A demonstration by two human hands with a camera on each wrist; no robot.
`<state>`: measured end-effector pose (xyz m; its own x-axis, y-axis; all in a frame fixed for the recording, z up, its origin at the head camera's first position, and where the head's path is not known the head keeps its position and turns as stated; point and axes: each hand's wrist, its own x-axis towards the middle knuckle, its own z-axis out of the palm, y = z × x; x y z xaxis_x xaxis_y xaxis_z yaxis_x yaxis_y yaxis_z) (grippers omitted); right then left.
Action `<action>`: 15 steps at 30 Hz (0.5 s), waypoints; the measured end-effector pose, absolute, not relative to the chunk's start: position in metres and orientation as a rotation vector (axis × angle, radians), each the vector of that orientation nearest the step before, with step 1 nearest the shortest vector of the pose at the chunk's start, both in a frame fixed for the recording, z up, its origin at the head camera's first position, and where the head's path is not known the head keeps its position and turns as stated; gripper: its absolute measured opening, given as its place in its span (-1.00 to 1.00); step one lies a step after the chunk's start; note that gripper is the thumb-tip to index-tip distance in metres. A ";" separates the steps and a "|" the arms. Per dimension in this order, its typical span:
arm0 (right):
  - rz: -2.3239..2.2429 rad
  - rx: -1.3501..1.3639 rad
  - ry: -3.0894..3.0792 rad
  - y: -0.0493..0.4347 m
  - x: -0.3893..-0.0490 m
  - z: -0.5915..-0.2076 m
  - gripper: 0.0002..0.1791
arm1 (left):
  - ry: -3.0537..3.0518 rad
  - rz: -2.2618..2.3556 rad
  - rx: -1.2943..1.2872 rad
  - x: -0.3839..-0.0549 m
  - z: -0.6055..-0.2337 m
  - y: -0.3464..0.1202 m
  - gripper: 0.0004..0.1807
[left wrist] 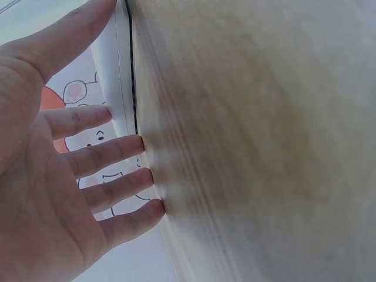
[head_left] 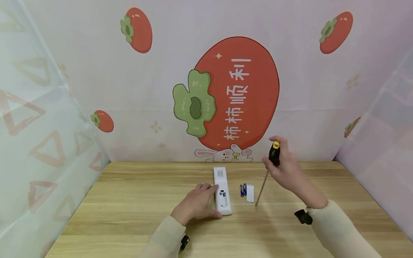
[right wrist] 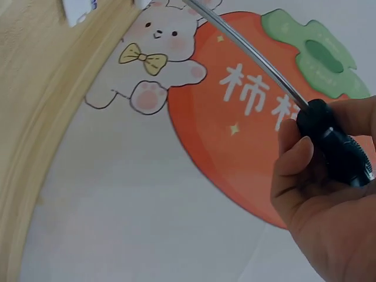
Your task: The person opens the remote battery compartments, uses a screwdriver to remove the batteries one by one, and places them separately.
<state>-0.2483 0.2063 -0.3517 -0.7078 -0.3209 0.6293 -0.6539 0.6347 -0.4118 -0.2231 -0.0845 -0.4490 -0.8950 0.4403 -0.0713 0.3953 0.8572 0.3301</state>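
Note:
A white remote control lies face down on the wooden table, its battery compartment uncovered and without batteries. My left hand rests at its left side, thumb and index finger touching the edge; in the left wrist view the fingers of this hand are spread and fairly straight. My right hand grips a screwdriver by its black and yellow handle, the long metal shaft slanting down with its tip close to the tabletop. Between remote and screwdriver lie two blue batteries and a white battery cover.
The wood-grain table ends against a back wall sheet printed with persimmons and a rabbit. Patterned side sheets stand left and right.

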 end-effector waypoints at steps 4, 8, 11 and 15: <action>0.858 0.644 -2.481 0.214 -0.253 -0.356 -0.28 | 2.889 0.463 0.660 -0.223 -0.450 -0.085 0.05; 0.832 0.528 -2.600 0.221 -0.257 -0.361 -0.30 | 2.892 0.474 0.670 -0.223 -0.450 -0.085 0.05; 0.839 0.456 -2.658 0.227 -0.261 -0.366 -0.30 | 2.893 0.489 0.675 -0.222 -0.451 -0.085 0.04; 0.864 0.375 -2.709 0.234 -0.266 -0.371 -0.28 | 2.890 0.502 0.668 -0.222 -0.450 -0.085 0.04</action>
<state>-0.2660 0.2336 -0.3714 -0.9291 -0.1613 0.3328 -0.3242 0.7884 -0.5228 -0.2224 -0.0853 -0.4504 -0.8929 0.4470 -0.0536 0.4027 0.8463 0.3486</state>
